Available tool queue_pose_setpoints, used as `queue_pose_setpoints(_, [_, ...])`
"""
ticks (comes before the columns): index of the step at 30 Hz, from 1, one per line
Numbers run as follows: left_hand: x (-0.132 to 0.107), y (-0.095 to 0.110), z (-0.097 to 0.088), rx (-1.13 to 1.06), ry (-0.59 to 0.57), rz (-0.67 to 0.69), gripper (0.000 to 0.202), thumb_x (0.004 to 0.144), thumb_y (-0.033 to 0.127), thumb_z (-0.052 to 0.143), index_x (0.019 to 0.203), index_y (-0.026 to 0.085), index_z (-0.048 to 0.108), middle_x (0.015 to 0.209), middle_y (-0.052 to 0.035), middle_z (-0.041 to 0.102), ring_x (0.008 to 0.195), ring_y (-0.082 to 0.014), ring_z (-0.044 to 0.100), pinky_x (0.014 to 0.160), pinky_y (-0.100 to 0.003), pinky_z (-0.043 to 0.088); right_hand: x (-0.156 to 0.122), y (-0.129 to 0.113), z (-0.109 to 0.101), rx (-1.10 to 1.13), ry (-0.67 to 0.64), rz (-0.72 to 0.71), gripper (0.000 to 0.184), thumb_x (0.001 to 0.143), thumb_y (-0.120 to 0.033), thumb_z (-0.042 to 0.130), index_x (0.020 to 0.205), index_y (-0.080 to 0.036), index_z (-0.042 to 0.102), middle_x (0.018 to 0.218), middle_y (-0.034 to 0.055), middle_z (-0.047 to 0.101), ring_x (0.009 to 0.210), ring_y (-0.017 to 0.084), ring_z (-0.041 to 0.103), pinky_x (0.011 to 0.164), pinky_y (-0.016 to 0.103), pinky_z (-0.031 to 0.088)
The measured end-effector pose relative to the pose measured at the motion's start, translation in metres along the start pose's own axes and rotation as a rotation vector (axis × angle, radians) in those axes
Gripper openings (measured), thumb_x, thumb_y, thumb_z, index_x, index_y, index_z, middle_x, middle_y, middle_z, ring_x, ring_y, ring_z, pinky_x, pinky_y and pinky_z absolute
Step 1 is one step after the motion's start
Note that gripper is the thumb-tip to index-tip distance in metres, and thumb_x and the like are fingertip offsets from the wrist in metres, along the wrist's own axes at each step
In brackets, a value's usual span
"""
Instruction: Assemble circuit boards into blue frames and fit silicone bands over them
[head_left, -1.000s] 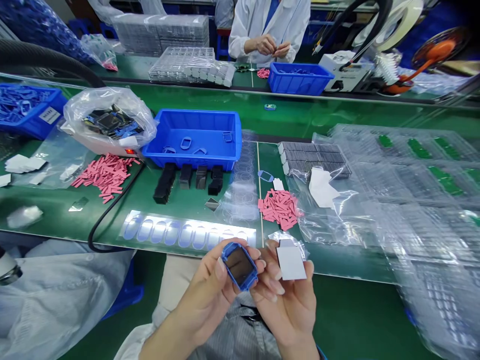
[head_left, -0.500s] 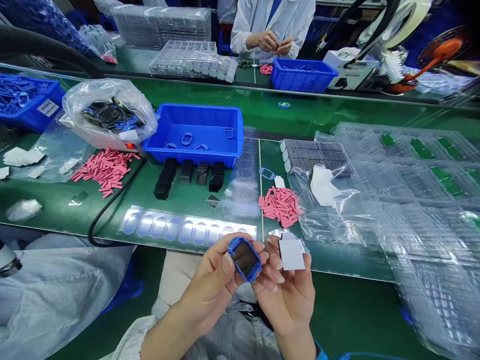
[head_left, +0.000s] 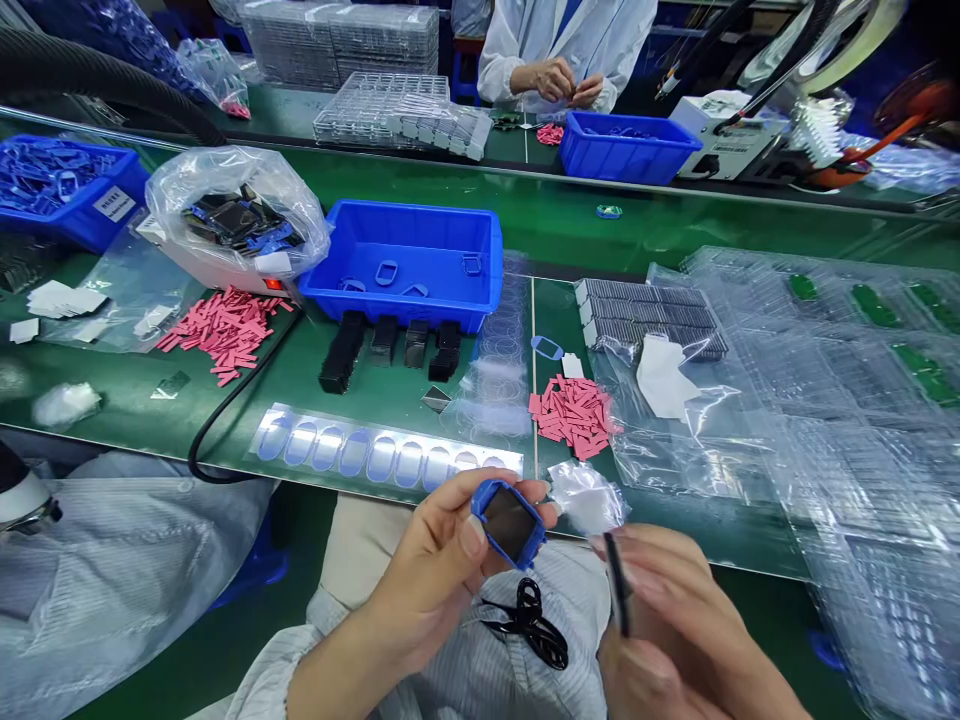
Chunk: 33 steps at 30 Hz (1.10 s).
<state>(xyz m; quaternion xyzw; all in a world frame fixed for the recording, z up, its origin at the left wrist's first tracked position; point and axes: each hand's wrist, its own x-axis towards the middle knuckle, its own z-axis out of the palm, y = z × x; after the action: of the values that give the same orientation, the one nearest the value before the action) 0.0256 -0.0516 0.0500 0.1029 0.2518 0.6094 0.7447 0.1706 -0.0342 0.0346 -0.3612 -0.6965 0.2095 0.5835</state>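
My left hand [head_left: 431,570] pinches a small blue frame with a dark glossy screen [head_left: 510,523], held just below the green table's front edge. My right hand [head_left: 667,625] has drawn away to the lower right, fingers curled round a thin flat piece [head_left: 617,595] seen edge-on as a dark sliver. Between the hands, on the table edge, lies a crumpled bit of clear film [head_left: 586,497]. Beyond it sits a small heap of pink strips [head_left: 574,415].
A blue bin [head_left: 409,265] with a few blue frames stands mid-table, black blocks [head_left: 390,350] before it. A bag of screens [head_left: 236,225], a pink strip pile [head_left: 221,330], a sticker sheet [head_left: 382,460], clear trays [head_left: 825,400]. Across the belt a person's hands [head_left: 566,82] work.
My right hand pulled down and right away from the blue frame, turning its flat white piece edge-on. The left hand kept hold of the frame. The view shifted slightly.
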Motion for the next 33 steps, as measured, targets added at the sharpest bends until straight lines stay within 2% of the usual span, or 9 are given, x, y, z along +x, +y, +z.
queue_pose_setpoints(5, [0.001,-0.003,0.004,0.069,0.053,0.035,0.029,0.068,0.034,0.077,0.095,0.025,0.073,0.101,0.0015,0.075,0.093,-0.0123,0.067,0.082,-0.018,0.05,0.005,-0.007,-0.004,-0.308,-0.156,-0.139,0.024,0.076,-0.015,0.069,0.099,-0.023,0.068,0.091,0.0041,0.072,0.085,0.025,0.062,0.072,0.041,0.048])
queue_pose_setpoints(10, [0.002,-0.011,0.002,0.128,0.086,0.083,0.029,0.066,0.037,0.077,0.093,0.025,0.074,0.103,0.0006,0.075,0.094,-0.0114,0.067,0.082,-0.015,0.048,0.01,-0.016,-0.001,-0.509,-0.202,-0.19,0.016,0.079,-0.013,0.067,0.092,-0.022,0.068,0.087,0.0047,0.073,0.086,0.025,0.061,0.085,0.045,0.041])
queue_pose_setpoints(15, [0.002,-0.017,-0.003,0.045,0.148,0.024,0.031,0.063,0.038,0.079,0.091,0.025,0.074,0.09,0.0,0.077,0.084,-0.0114,0.07,0.076,-0.015,0.051,0.002,-0.017,0.005,-0.526,-0.252,-0.165,0.018,0.083,-0.015,0.062,0.099,-0.022,0.067,0.098,0.0061,0.071,0.098,0.027,0.059,0.092,0.047,0.039])
queue_pose_setpoints(19, [-0.001,-0.017,-0.009,0.012,0.187,-0.027,0.031,0.064,0.039,0.078,0.09,0.022,0.074,0.082,-0.0001,0.077,0.075,-0.0116,0.071,0.069,-0.015,0.054,-0.005,-0.008,0.004,-0.425,-0.356,-0.2,0.026,0.092,-0.029,0.047,0.109,-0.02,0.064,0.118,0.011,0.061,0.11,0.029,0.052,0.094,0.049,0.037])
queue_pose_setpoints(22, [-0.004,-0.015,-0.015,0.002,0.183,-0.084,0.032,0.065,0.04,0.077,0.089,0.02,0.074,0.086,-0.003,0.077,0.075,-0.0133,0.071,0.067,-0.017,0.056,0.0,0.014,-0.005,-0.297,-0.286,-0.098,0.024,0.09,-0.026,0.051,0.111,-0.021,0.061,0.112,0.0105,0.062,0.103,0.027,0.056,0.087,0.046,0.044])
queue_pose_setpoints(25, [-0.006,-0.014,-0.023,-0.021,0.214,-0.116,0.03,0.067,0.04,0.075,0.091,0.021,0.073,0.091,-0.0042,0.077,0.079,-0.0154,0.072,0.067,-0.019,0.057,0.017,0.054,-0.019,-0.497,-0.134,0.018,0.011,0.082,-0.021,0.065,0.093,-0.021,0.066,0.087,0.0052,0.065,0.084,0.022,0.059,0.076,0.04,0.045])
queue_pose_setpoints(26, [-0.006,-0.013,-0.025,-0.025,0.227,-0.12,0.029,0.069,0.039,0.074,0.092,0.021,0.073,0.093,-0.0044,0.077,0.081,-0.0157,0.072,0.068,-0.019,0.057,0.024,0.068,-0.024,-0.588,-0.176,0.01,0.008,0.082,-0.026,0.065,0.087,-0.021,0.067,0.084,0.0055,0.066,0.082,0.022,0.058,0.073,0.039,0.044])
queue_pose_setpoints(29, [-0.008,-0.014,-0.028,-0.03,0.223,-0.131,0.029,0.07,0.038,0.073,0.093,0.021,0.072,0.094,-0.0055,0.076,0.082,-0.016,0.072,0.069,-0.02,0.057,0.04,0.106,-0.037,-0.649,-0.417,-0.045,0.02,0.083,-0.04,0.062,0.084,-0.022,0.069,0.083,0.0051,0.067,0.079,0.022,0.057,0.069,0.038,0.042])
queue_pose_setpoints(33, [-0.009,-0.013,-0.023,-0.027,0.216,-0.143,0.029,0.069,0.038,0.074,0.091,0.019,0.072,0.091,-0.0063,0.077,0.079,-0.0155,0.072,0.066,-0.019,0.057,0.052,0.126,-0.044,-0.609,-0.589,-0.123,0.023,0.082,-0.046,0.06,0.086,-0.026,0.071,0.084,0.0024,0.068,0.079,0.021,0.056,0.073,0.039,0.038])
